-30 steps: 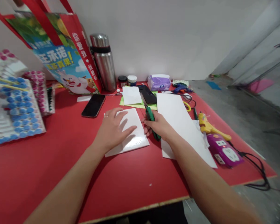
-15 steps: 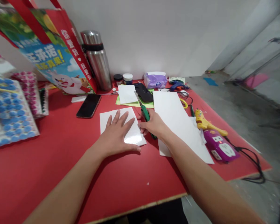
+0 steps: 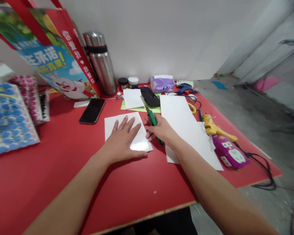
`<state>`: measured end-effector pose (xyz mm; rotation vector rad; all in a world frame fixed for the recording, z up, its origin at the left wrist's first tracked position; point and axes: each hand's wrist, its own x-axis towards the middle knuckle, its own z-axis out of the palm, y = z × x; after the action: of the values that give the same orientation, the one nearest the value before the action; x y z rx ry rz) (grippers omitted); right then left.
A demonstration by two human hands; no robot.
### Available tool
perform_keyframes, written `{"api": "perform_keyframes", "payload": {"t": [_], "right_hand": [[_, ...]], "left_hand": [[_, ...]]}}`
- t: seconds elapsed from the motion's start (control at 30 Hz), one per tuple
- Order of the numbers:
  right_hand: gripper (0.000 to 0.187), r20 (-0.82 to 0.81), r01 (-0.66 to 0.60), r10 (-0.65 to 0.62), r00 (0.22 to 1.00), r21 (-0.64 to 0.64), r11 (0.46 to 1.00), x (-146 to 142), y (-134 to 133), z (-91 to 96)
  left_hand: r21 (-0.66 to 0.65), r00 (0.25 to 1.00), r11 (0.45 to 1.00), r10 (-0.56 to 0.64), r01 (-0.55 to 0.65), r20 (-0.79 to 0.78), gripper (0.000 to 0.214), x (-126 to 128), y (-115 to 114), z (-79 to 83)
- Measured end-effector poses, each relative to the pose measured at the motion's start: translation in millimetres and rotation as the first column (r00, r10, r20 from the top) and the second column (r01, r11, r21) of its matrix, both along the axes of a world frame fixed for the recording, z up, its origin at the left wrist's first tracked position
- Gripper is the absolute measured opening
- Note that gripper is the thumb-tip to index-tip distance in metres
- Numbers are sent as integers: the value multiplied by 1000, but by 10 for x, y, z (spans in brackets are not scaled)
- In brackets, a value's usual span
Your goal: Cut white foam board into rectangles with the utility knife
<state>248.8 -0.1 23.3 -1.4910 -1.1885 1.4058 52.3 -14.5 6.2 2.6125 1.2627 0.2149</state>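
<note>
My left hand (image 3: 121,140) lies spread over a glossy white square of board (image 3: 140,144), its fingers apart and the thumb reaching past the near edge. Beside the board's right edge, my right hand (image 3: 161,129) is closed around a green utility knife (image 3: 152,118), whose blade points away from me. The fingertips of that hand rest by the edge of the board. A larger white sheet (image 3: 178,112) lies just to the right, partly under my right forearm.
Behind the board lie a small white card (image 3: 133,99) and a black phone (image 3: 150,97). Another phone (image 3: 92,111) is at left, near a steel flask (image 3: 101,63) and a printed bag (image 3: 56,58). A yellow glue gun (image 3: 218,129) and purple power socket (image 3: 230,152) sit at right.
The view has shifted very slightly. Both hands stay in nearly the same place, with the right still gripping the utility knife beside the board.
</note>
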Motion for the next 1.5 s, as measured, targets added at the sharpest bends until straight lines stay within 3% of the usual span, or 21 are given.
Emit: {"api": "perform_keyframes", "payload": {"t": [0.27, 0.47, 0.73, 0.97, 1.5], "right_hand": [[33, -61, -40, 38, 997, -35, 999, 5, 0, 29], [31, 86, -47, 45, 995, 23, 999, 76, 4, -4], [31, 22, -69, 68, 997, 33, 997, 34, -17, -11], [42, -17, -47, 48, 999, 53, 997, 19, -15, -61], [39, -156, -29, 25, 987, -26, 999, -69, -26, 1]], "left_hand": [[3, 1000, 1000, 5, -5, -14, 113, -9, -14, -4], [-9, 1000, 1000, 14, -14, -21, 114, 8, -20, 35], [-15, 1000, 1000, 8, -8, -1, 112, 8, -1, 29], [-14, 1000, 1000, 4, -4, -4, 111, 5, 12, 26], [6, 998, 1000, -31, 31, -47, 108, -69, 67, 18]]}}
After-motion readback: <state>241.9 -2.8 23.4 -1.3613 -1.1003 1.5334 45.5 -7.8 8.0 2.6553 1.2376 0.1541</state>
